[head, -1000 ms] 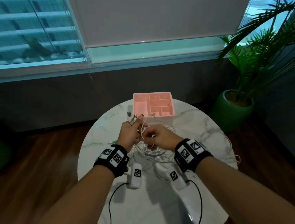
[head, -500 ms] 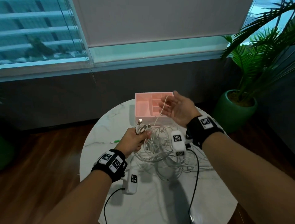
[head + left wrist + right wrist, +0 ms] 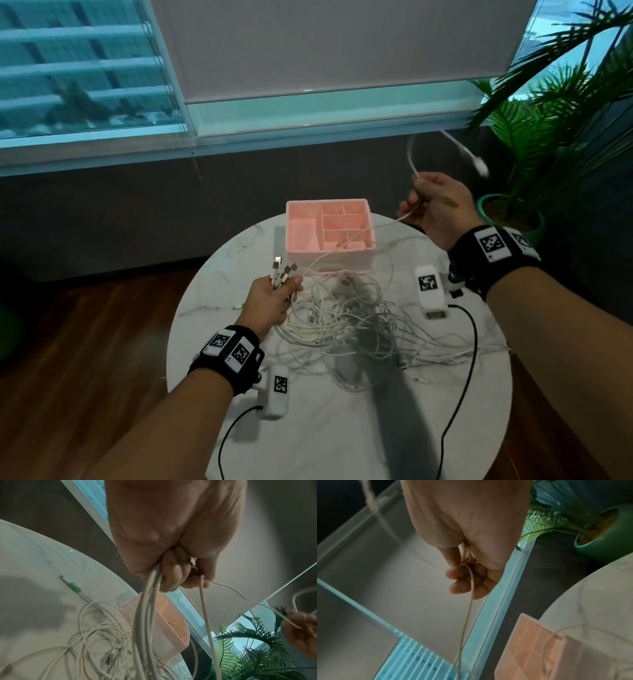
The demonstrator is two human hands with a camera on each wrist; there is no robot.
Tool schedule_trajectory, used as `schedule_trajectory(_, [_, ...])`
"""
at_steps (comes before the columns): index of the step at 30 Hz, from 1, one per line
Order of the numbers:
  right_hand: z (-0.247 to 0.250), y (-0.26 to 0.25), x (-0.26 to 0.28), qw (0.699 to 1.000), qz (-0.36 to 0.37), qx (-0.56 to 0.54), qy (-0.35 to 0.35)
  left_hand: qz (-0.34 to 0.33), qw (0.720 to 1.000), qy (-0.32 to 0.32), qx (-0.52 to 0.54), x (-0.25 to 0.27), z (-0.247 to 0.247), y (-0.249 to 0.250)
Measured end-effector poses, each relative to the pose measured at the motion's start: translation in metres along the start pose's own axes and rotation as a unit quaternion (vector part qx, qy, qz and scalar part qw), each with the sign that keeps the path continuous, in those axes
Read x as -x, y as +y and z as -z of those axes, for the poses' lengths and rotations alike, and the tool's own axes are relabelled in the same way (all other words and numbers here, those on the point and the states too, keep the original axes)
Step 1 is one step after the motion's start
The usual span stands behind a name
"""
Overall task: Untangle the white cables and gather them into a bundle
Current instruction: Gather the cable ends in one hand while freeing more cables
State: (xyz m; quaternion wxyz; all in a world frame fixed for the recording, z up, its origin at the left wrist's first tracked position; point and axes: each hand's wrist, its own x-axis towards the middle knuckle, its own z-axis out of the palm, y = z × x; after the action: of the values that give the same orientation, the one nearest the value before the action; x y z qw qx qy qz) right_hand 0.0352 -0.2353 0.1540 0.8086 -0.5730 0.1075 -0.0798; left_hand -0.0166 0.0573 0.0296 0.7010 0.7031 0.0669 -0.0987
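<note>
Dim room, teal window light behind; wrist views soft, edges warped.

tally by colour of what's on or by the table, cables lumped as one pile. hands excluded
White: 1, cable pile
Pink: 1, divided organiser box
Green: 2, small connector on the marble table; plant pot on the floor beside it
Total: 4
</note>
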Motion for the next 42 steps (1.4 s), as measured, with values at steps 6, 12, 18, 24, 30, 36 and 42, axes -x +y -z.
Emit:
schedule_trajectory(6, [0.082, 0.037, 0.002, 0.976, -0.082, 0.021, 0.198, -0.006, 0.998, 0.04, 0.039, -0.006, 0.002, -0.002])
schedule_trajectory(12, [0.164, 0.079, 0.013, 0.913, -0.22, 0.17, 0.3, -0.016, 0.996, 0.038, 0.085, -0.009, -0.004, 0.004])
schedule_trajectory(18, [0.177, 0.074, 0.011, 0.81, -0.176, 0.427, 0.361, -0.026, 0.993, 0.037, 0.107, -0.01, -0.006, 0.012])
schedule_trajectory(24, [0.05, 0.058, 0.037, 0.885, 0.163, 0.436, 0.036, -0.024, 0.984, 0.039, 0.172, -0.01, -0.009, 0.025])
schedule_trajectory(30, [-0.068, 0.104, 0.102, 0.708, 0.111, 0.597, -0.36, -0.02, 0.972, 0.03, 0.234, -0.007, -0.014, 0.039])
schedule_trajectory(36, [-0.068, 0.153, 0.103, 0.707, 0.047, 0.596, -0.379, 0.0, 0.965, 0.051, 0.257, -0.002, 0.003, 0.041])
schedule_trajectory(42, [-0.053, 0.157, 0.1, 0.66, 0.103, 0.659, -0.346, 0.017, 0.953, 0.075, 0.294, -0.003, 0.011, 0.034])
